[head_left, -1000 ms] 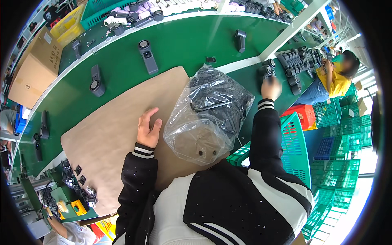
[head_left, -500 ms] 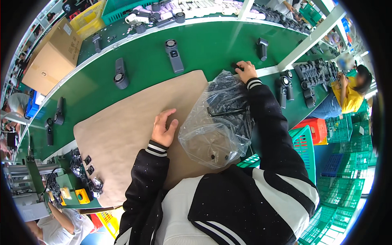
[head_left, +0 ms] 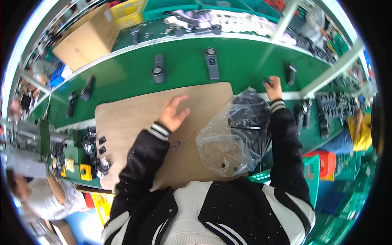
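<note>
My left hand (head_left: 173,115) hovers over the brown mat (head_left: 134,122) with its fingers spread and nothing in them. On the mat by the left sleeve lies a thin, pointed tool (head_left: 181,141), partly covered by the arm. My right hand (head_left: 275,88) reaches to the green work surface beyond the bag and pinches a small black part (head_left: 266,81); its exact kind is too small to make out. Below that hand sits a clear plastic bag (head_left: 216,141), with dark pieces massed in its far part and a few small black bits near its closer end.
Grey handheld devices (head_left: 212,65) lie spaced along the green surface (head_left: 183,65). More dark devices crowd the right side (head_left: 332,108). A cardboard box (head_left: 83,41) stands far left, a teal basket (head_left: 312,175) near my right arm. White posts (head_left: 335,71) rise at right. Other people work on both sides.
My view has shifted, so the scene sits further right and lower. The right hand now lifts a small black part. The left hand stays spread; the thin tool has come into view.
</note>
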Available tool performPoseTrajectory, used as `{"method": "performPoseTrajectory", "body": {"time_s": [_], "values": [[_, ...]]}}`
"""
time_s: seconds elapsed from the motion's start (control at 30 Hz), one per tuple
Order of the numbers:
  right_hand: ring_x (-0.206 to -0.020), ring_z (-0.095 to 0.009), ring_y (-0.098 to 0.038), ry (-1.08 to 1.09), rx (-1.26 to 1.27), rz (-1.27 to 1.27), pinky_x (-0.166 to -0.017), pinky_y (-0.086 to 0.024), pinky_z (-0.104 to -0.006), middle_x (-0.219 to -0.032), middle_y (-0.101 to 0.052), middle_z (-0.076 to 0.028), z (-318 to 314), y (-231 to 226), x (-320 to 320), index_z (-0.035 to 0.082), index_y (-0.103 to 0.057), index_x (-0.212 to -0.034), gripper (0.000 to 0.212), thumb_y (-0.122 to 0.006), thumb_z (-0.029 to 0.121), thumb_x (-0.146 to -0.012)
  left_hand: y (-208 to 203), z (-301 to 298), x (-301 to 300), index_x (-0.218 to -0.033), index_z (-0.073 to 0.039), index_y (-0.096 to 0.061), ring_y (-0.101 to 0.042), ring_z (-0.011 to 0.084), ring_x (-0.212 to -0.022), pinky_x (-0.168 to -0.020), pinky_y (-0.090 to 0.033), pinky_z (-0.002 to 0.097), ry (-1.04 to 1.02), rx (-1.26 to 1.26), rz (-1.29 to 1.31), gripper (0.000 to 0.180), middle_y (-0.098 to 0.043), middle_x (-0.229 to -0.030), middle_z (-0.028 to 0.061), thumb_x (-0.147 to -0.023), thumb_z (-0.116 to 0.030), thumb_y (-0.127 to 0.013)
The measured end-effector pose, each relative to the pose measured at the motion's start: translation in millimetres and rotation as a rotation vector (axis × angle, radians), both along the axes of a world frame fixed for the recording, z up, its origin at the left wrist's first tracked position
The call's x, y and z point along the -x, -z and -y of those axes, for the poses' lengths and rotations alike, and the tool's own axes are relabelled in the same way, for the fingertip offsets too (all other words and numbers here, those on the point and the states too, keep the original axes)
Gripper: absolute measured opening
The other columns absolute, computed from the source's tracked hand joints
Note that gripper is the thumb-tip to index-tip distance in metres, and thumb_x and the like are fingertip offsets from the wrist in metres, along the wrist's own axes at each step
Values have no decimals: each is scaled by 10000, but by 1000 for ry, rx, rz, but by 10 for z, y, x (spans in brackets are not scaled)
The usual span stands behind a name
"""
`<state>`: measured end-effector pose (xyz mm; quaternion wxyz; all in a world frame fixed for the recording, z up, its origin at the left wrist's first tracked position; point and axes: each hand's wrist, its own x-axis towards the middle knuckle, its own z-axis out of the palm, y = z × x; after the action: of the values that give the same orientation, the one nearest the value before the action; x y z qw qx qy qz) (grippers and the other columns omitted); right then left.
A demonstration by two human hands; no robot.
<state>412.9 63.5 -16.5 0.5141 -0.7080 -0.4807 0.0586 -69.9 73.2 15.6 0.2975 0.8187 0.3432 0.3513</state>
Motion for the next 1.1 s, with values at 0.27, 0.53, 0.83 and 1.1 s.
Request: {"method": "performPoseTrajectory", "body": {"time_s": [0.27, 0.53, 0.83, 1.1], "values": [[-716, -128, -478, -834, 150, -72, -669, -419, -236, -888, -527, -26, 1122, -1001, 1915, 73, -497, -1152, 469, -536, -120, -726, 86, -1384, -139, -1380, -109, -285, -517, 405, -1069, -884, -462, 474, -734, 67, -443, 771, -422, -1284, 200, -770, -454, -606], [-713, -223, -547, -1013, 378, 55, -661, -453, -324, -823, -573, -41, 1295, -630, 2595, 108, -509, -1097, 332, -546, 8, -782, 416, -1758, 311, -1200, -11, -496, -595, 376, -991, -868, -487, 426, -534, 61, -306, 730, -567, -1121, 229, -734, -541, -683], [-686, -201, -539, -1076, 130, 13, -628, -431, -290, -845, -612, -51, 1354, -719, 2547, 88, -562, -1022, 187, -550, 31, -843, -112, -637, 1476, -1238, -82, -491, -533, 267, -994, -809, -477, 316, -394, -325, -109, 651, -507, -1180, 121, -626, 137, -514], [-601, -175, -563, -1191, 893, -127, -584, -452, -272, -760, -642, -76, 1429, -1062, 2199, 33, -606, -1039, 185, -548, 104, -878, -411, 1, 1849, -1146, -118, -574, -531, 290, -1061, -874, -459, 313, -183, 13, -456, 655, -510, -1199, 94, -605, 212, -409]]}}
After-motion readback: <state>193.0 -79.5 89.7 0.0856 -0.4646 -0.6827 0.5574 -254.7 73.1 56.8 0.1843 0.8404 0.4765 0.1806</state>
